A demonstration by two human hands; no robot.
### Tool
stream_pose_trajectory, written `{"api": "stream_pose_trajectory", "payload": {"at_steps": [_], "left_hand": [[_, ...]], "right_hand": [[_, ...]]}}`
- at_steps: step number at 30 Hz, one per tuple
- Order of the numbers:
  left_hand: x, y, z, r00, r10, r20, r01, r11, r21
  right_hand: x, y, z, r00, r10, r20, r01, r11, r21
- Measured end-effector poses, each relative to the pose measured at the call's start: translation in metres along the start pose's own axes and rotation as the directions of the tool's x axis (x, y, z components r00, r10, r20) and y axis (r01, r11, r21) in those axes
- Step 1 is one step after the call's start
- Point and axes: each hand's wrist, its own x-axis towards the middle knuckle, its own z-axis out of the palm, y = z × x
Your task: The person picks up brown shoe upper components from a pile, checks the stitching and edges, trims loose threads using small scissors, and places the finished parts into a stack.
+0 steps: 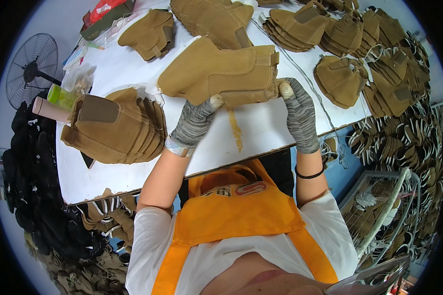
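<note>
A tan boot upper (221,71) with stitched seams is held up lying on its side over the white table (270,130), toe to the left. My left hand (194,120), in a grey glove with a bare thumb tip, grips its lower edge near the middle. The matching gloved right hand (300,118) pinches the shaft end at the right, beside the pull tab. Most of my fingers are hidden behind the upper. Left of my left hand stands a stack of tan boot uppers (118,130); more uppers (211,19) lie just beyond the held one.
Several piles of uppers (300,27) fill the table's far right, with a white cord (305,73) running nearby. A pink cup (51,109), green container (60,97) and fan (31,71) are at left. A wire cart (379,211) stands at right.
</note>
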Motion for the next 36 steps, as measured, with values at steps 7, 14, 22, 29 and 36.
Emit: {"api": "stream_pose_trajectory", "payload": {"at_steps": [7, 14, 22, 29, 36], "left_hand": [[0.001, 0.0, -0.002, 0.995, -0.1, -0.014, 0.096, 0.98, -0.176], [-0.003, 0.001, -0.003, 0.984, -0.172, 0.055, 0.18, 0.941, -0.288], [-0.013, -0.001, -0.009, 0.98, -0.114, 0.163, 0.171, 0.903, -0.395], [0.007, 0.003, -0.008, 0.991, -0.107, 0.084, 0.121, 0.973, -0.194], [0.014, 0.004, 0.001, 0.999, -0.019, -0.042, 0.014, 0.994, -0.106]], "right_hand": [[-0.004, 0.024, -0.005, 0.986, 0.16, 0.041, -0.164, 0.979, 0.124], [0.007, 0.016, -0.015, 0.974, 0.0, -0.225, 0.004, 1.0, 0.016], [0.003, 0.041, 0.005, 0.922, 0.292, 0.253, -0.382, 0.783, 0.49], [0.008, -0.009, 0.004, 0.99, 0.086, 0.113, -0.129, 0.88, 0.457], [0.006, -0.01, 0.003, 0.995, 0.074, 0.063, -0.09, 0.95, 0.298]]}}
